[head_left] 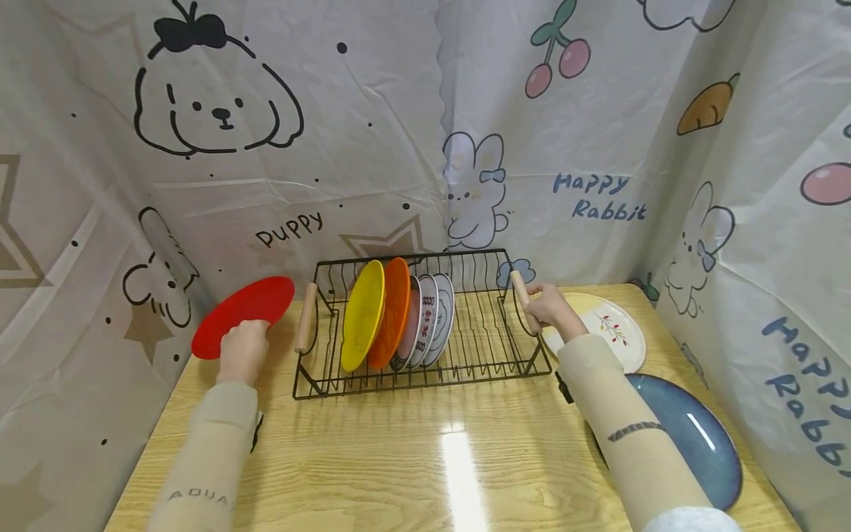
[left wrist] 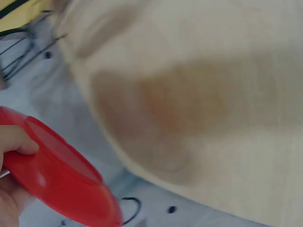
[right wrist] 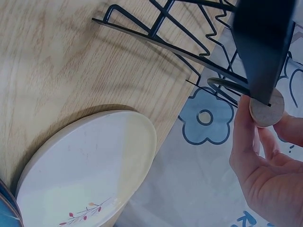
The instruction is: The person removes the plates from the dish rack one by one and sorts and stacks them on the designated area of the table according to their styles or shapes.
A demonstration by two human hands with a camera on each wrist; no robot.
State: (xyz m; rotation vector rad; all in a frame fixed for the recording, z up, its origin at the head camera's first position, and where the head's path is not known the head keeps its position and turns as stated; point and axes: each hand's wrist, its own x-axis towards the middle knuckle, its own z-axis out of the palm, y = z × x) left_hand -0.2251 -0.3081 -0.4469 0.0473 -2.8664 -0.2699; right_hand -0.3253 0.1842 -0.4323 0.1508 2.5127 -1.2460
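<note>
In the head view my left hand point(head_left: 242, 351) holds a red plate point(head_left: 233, 314) by its edge, left of the dish rack. The left wrist view shows the thumb on one face of the tilted plate, with fingers behind it. My right hand point(head_left: 552, 307) grips the right wooden handle point(head_left: 521, 295) of the black wire dish rack point(head_left: 412, 386); the right wrist view shows fingers and thumb around the handle's end. Standing in the rack are a yellow plate point(head_left: 363, 318), an orange plate point(head_left: 399, 307) and several smaller patterned plates point(head_left: 442, 318).
A cream-and-white plate point(head_left: 628, 343) with a red sprig lies right of the rack. Nearer on that side is a large blue plate point(head_left: 701, 436), partly behind my right sleeve. Printed curtains point(head_left: 372, 148) enclose the wooden table point(head_left: 372, 458) at the back and sides.
</note>
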